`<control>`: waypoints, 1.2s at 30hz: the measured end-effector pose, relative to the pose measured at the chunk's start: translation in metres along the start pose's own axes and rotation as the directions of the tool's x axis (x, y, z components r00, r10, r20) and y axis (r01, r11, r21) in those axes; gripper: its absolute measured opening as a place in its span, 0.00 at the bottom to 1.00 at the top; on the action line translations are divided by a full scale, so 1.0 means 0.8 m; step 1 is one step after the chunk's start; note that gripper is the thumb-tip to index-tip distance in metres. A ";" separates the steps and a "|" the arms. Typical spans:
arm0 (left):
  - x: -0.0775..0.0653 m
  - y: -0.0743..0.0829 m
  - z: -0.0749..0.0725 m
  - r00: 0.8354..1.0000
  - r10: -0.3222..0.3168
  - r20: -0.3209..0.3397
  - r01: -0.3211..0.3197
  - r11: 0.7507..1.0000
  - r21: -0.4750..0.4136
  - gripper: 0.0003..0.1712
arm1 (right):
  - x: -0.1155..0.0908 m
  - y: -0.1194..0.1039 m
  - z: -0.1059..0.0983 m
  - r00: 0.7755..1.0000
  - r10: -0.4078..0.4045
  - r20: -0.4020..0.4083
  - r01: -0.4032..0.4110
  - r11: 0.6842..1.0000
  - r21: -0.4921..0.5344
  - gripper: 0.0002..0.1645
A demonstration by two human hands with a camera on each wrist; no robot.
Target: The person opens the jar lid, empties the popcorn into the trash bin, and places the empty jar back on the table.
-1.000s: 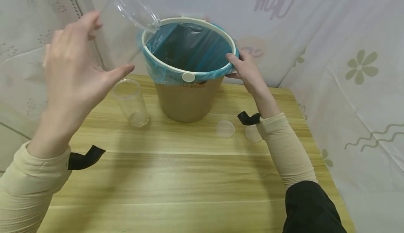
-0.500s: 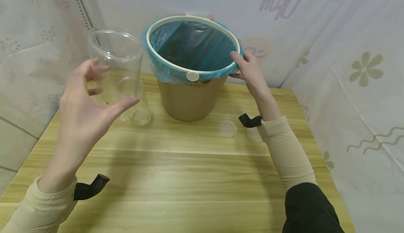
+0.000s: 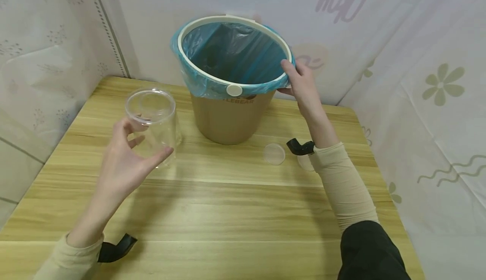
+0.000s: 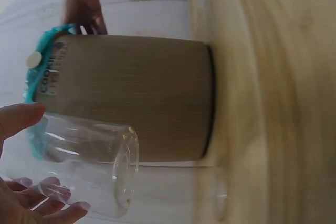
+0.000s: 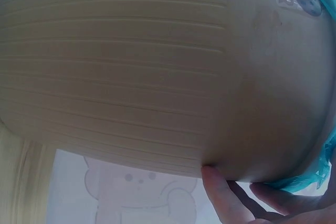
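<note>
My left hand point(image 3: 123, 162) holds a clear plastic jar point(image 3: 161, 122) upright between thumb and fingers, in front of and left of the bin. In the left wrist view the jar's base point(image 4: 126, 171) is apart from the tabletop. A second clear jar point(image 4: 157, 195) stands behind it, mostly hidden in the head view. A brown trash bin point(image 3: 228, 122) stands at the back of the table, lined with a blue bag point(image 3: 203, 88) under a cream rim ring point(image 3: 234, 90). My right hand point(image 3: 301, 86) grips the bin's right rim, thumb on top, fingertips point(image 5: 210, 174) against its outer wall.
Two round clear lids point(image 3: 274, 154) lie on the wooden table point(image 3: 228, 216) right of the bin, one partly hidden by the black wrist mount point(image 3: 300, 147). Patterned cloth point(image 3: 417, 124) hangs around the back and right sides.
My left hand has brought the jar down from beside the bin's rim, turning it from tilted to upright, toward the table. My right hand stays on the bin's rim.
</note>
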State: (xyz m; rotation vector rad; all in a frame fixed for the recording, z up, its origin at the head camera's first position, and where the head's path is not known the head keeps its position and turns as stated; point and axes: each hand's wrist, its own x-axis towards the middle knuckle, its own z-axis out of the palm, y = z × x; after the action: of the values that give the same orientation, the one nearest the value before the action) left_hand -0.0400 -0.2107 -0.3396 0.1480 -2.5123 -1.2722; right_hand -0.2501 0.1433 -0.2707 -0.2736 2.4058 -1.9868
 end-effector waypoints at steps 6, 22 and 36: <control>-0.003 -0.022 0.015 0.999 -0.022 0.050 0.023 1.000 -0.021 0.51 | 0.002 0.002 0.001 1.000 0.004 -0.010 -0.004 1.000 0.029 0.31; -0.009 -0.061 0.030 0.986 -0.058 0.155 0.062 0.998 -0.024 0.53 | 0.003 0.008 0.002 0.999 -0.034 -0.020 0.035 0.998 0.057 0.31; -0.004 -0.075 0.035 0.985 -0.048 0.168 0.055 0.998 -0.038 0.52 | -0.013 0.018 -0.007 0.997 -0.060 0.042 0.060 0.998 0.002 0.32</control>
State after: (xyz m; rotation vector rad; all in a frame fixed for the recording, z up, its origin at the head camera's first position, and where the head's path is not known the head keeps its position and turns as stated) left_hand -0.0497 -0.2240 -0.4037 0.1009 -2.6353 -1.4114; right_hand -0.2424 0.1530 -0.2849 -0.3889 2.3991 -1.9849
